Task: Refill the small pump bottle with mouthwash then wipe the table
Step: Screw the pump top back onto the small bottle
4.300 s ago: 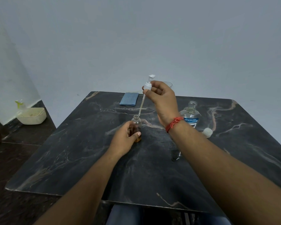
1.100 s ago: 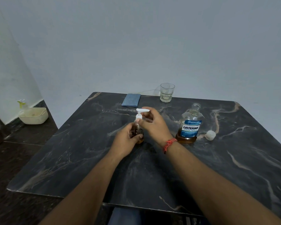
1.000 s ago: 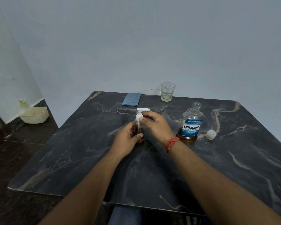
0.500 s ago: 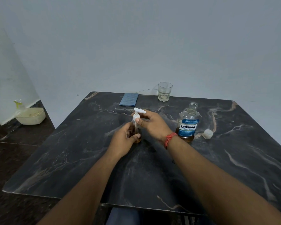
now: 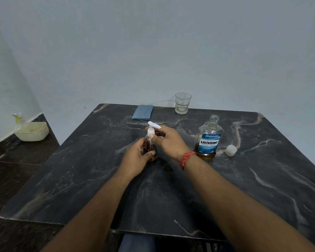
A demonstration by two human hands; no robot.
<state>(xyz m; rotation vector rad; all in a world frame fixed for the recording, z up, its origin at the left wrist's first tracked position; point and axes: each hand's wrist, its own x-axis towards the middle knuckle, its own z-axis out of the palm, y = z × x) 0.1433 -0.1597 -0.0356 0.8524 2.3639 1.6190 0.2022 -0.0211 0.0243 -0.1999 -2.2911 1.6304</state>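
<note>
The mouthwash bottle (image 5: 208, 140) carries a blue label that reads "LISTERINE" in large white letters with "COOL MINT" beneath; the finer print is too small to make out. It stands upright and uncapped on the dark marbled worktop (image 5: 262, 179), with only a shallow layer of amber liquid at its base. Its pale cap (image 5: 231, 150) lies on the worktop just beside it to the right.

The small pump bottle (image 5: 151, 149) stands near the middle of the worktop, left of the mouthwash bottle. It is clear, with amber-brown liquid inside, and a white pump head (image 5: 152, 127) sits on its neck with the nozzle pointing right. The left hand (image 5: 137, 158) is wrapped around the bottle's body, thumb across the front. The right hand (image 5: 168, 140), a red thread bracelet (image 5: 186, 158) at its wrist, is closed with thumb and fingers pinching the white collar of the pump.

At the far edge of the worktop a folded blue cloth (image 5: 142, 112) lies flat, and a clear drinking glass (image 5: 182, 105) stands near it to the right; whether it holds anything cannot be told. On the floor to the left sits a cream plastic basket (image 5: 33, 131) with a spray bottle (image 5: 19, 120) standing in it.
</note>
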